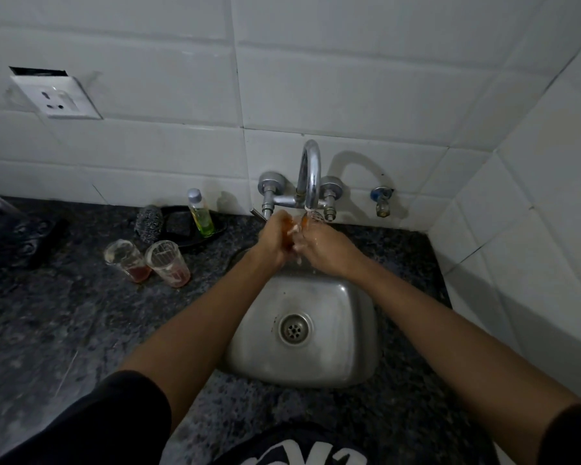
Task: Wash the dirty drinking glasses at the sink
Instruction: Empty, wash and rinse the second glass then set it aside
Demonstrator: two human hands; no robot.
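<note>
Nearest the camera, at the bottom of the frame, a dark garment with white lettering (pixel 302 454) and two dark short sleeves framed a pair of bare forearms reaching up toward the middle of the picture.

At far left a crumpled black plastic bag (pixel 10 229) lay on the dark speckled stone counter (pixel 64 330). To its right stood two clear ribbed drinking glasses with reddish dregs (pixel 148 261), upright and just beside each other. Behind them a steel wool scrubber (pixel 149 222) leaned at a black dish (pixel 195 231) that held a small clear bottle of yellow-green liquid (pixel 200 213).

In the middle, over the far rim of the small stainless steel sink (pixel 302 330), the left hand (pixel 275 241) had its fingers curled round a clear wet drinking glass with an orange tint (pixel 296 226), most of it hidden between the hands. The right hand (pixel 322 248) gripped the same glass from the other side, fingers bent and meeting the left hand's. The glass sat directly under the spout of the chrome wall tap (pixel 311 176), with water running over it and dripping off the fingers.

A white wall socket (pixel 56 97) sat on the white tiles at upper left.
</note>
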